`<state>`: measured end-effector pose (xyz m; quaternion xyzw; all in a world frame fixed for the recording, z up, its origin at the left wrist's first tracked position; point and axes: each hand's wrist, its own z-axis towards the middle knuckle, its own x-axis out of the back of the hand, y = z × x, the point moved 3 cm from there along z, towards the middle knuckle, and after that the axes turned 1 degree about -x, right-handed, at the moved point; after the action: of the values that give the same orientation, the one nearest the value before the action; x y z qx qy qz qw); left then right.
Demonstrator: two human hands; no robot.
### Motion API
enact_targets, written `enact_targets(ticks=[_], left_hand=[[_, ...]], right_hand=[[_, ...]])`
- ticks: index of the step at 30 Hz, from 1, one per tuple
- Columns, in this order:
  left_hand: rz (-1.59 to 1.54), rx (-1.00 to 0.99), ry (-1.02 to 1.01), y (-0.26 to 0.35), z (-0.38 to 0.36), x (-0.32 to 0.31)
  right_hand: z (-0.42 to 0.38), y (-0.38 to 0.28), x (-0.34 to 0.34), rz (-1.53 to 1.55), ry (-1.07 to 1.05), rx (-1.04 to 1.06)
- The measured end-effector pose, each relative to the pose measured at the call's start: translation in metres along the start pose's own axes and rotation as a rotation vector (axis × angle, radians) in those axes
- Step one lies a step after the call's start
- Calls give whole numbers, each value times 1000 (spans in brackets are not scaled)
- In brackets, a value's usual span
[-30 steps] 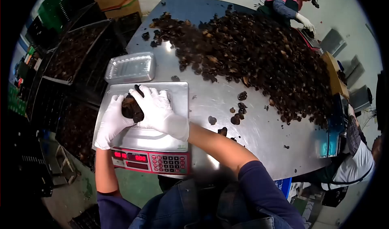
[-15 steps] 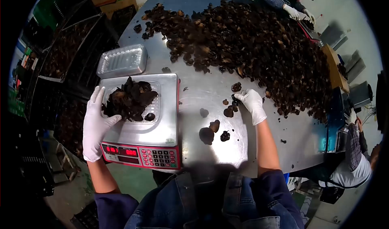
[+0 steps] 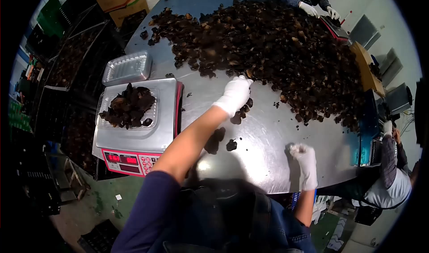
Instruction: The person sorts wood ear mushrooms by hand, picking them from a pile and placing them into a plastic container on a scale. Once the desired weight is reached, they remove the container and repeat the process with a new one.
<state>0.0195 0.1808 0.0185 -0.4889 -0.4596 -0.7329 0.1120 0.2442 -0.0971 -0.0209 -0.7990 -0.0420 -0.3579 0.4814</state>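
Observation:
My left hand (image 3: 236, 95), in a white glove, reaches across to the near edge of a heap of dark wood ear mushrooms (image 3: 268, 42). Its fingers are bent together there, and their tips are partly hidden. Loose mushroom pieces (image 3: 238, 117) lie just below that hand. Over the bare metal at the right, my gloved right hand (image 3: 304, 161) has its fingers curled in; whatever is inside them, if anything, is hidden. A clear plastic tray (image 3: 153, 114) holding a mound of mushrooms (image 3: 129, 106) sits on the scale (image 3: 134, 141), with neither hand on it.
Empty clear trays (image 3: 127, 68) are stacked behind the scale. Dark crates (image 3: 80, 51) stand at the left. One co-worker's gloved hands (image 3: 319, 10) are by another scale at the far right; a second co-worker (image 3: 389, 177) is at the right edge. A cardboard box (image 3: 368, 67) borders the heap.
My left hand has left the tray and crossed right to the heap. My right hand has drawn back toward the lower right, away from the loose pieces. The view has shifted slightly.

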Motion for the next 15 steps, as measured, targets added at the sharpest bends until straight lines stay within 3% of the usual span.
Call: enact_targets(ticks=[2,5,6,7,9,11,13,15], left_hand=[[8,35,46,-18,24,-36],[97,131,-30,-37,42,-59],[37,119,62,-33,35,-48],[-20,109,153,-29,24,-37],[-93,20,347,-15,-9,-2],[-332,129,315,-22,-38,3],[-336,108,236,-6,-72,6],[-148,-171,215,24,-109,-23]], right_hand=[[-14,13,8,23,26,-43],[-13,-29,-6,-83,54,18],[-3,-42,-21,34,55,129],[13,-57,-34,-87,30,87],[49,-85,-75,49,22,405],[71,-135,-102,-161,66,632],[106,-145,-137,-392,109,917],[127,-148,-145,-241,-175,541]])
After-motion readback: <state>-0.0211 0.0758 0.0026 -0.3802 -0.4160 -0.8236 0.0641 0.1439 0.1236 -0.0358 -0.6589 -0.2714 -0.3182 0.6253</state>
